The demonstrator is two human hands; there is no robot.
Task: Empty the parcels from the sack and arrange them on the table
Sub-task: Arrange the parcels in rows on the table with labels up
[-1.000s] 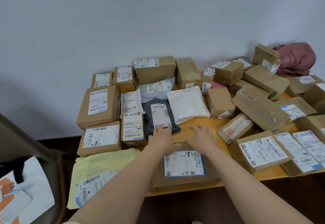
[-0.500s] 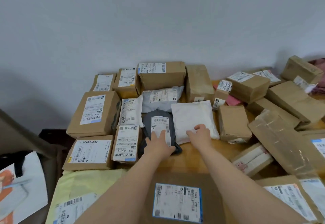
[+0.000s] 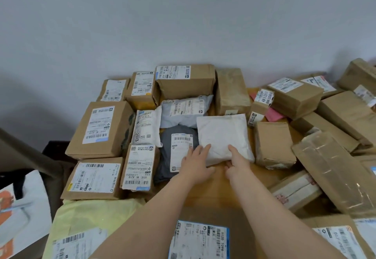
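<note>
wall (image 3: 183,14): pale grey | chair (image 3: 26,155): brown, left | bag (image 3: 24,203): white-orange, lower left

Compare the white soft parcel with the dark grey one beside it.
The white parcel shows no label on top; the dark grey parcel shows a barcode label. The right hand grips the white parcel's near edge; no hand grips the grey one. Both are soft bags lying flat.

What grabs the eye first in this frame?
Both hands are at the centre: the left hand lies flat on the near edge of a white padded parcel, and the right hand pinches that same edge. Around them, labelled brown boxes crowd the wooden table, such as the large box at the left. A pale yellow mailer lies near left.
</note>
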